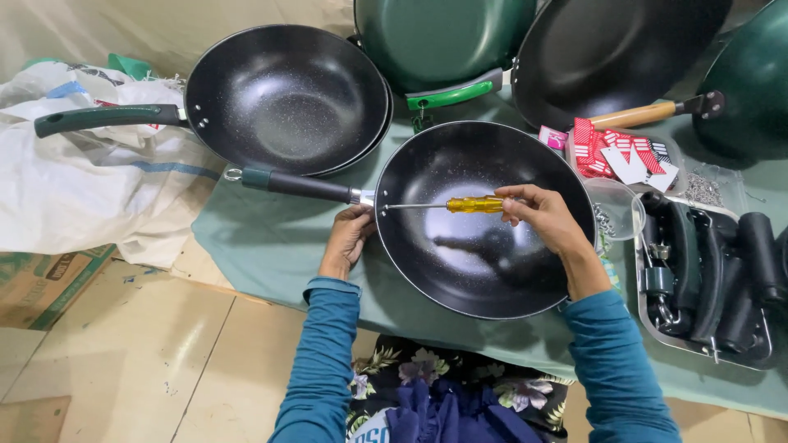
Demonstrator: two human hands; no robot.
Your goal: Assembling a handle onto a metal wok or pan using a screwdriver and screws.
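Blue-sleeved arms frame the round black non-stick pan (484, 246) at frame centre. Its rim is clasped by the left hand (349, 238); a yellow-handled screwdriver (447, 204) is clamped in the right hand (542, 217), tip at the handle joint.

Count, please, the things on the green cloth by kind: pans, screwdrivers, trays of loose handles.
Pans: 5, namely the pan under the hands, the stacked pan, and three at the back
Screwdrivers: 1, yellow-handled, in the right hand
Trays of loose handles: 1
Total: 7

Single head view, steeply downward (close, near arm's length) over the green-covered table (271, 246)
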